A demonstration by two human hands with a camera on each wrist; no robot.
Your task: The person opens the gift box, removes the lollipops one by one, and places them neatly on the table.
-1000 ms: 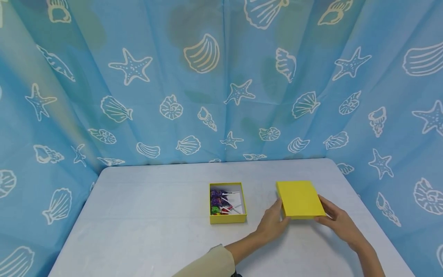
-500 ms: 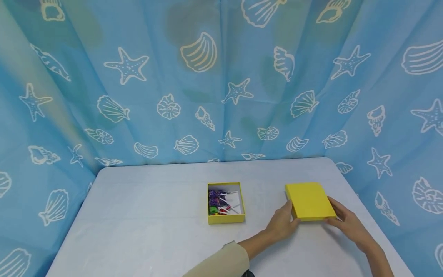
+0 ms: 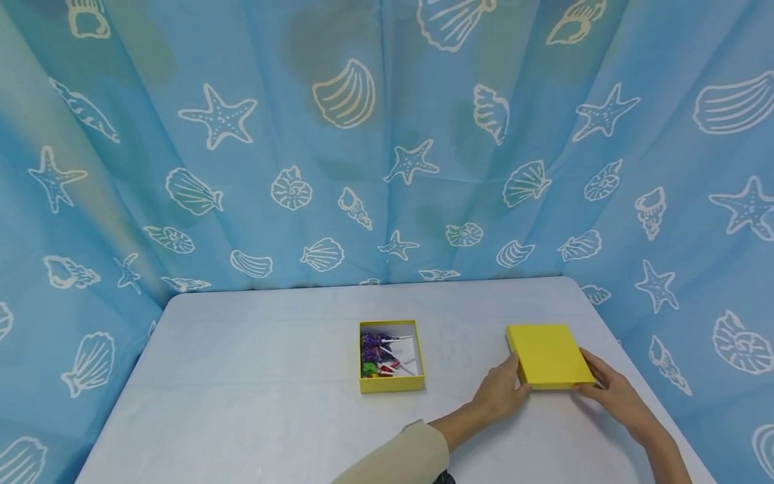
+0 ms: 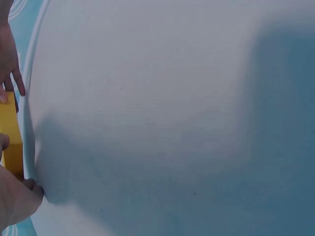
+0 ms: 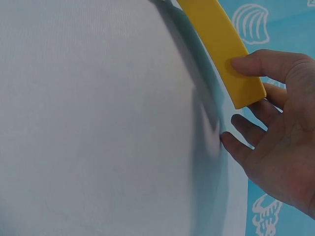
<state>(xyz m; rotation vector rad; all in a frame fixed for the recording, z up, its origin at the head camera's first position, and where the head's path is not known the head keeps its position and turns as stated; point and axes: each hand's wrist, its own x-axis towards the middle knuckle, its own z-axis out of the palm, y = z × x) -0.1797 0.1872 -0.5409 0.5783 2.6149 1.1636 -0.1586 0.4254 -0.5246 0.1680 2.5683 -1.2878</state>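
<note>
A flat, square yellow box lid (image 3: 551, 356) lies level between my two hands at the right of the table, top side up. My left hand (image 3: 500, 391) holds its left edge, thumb at the near left corner. At the near right corner my right hand (image 3: 615, 398) grips it. In the right wrist view the thumb presses the lid's yellow side (image 5: 219, 49), with some fingers behind the corner and others spread free. Left of the hands stands an open yellow box (image 3: 392, 384) with several wrapped lollipops (image 3: 376, 349), their white sticks pointing right. The lid's underside is hidden.
A white-covered table (image 3: 254, 376) carries the box and lid. Behind and beside it hangs a blue curtain (image 3: 278, 134) with shell and starfish prints. The table's right edge runs close beside the right hand.
Both hands have carried the yellow box lid to the right and slightly nearer, and it now sits lower, close to the table. The open box of lollipops has stayed in place.
</note>
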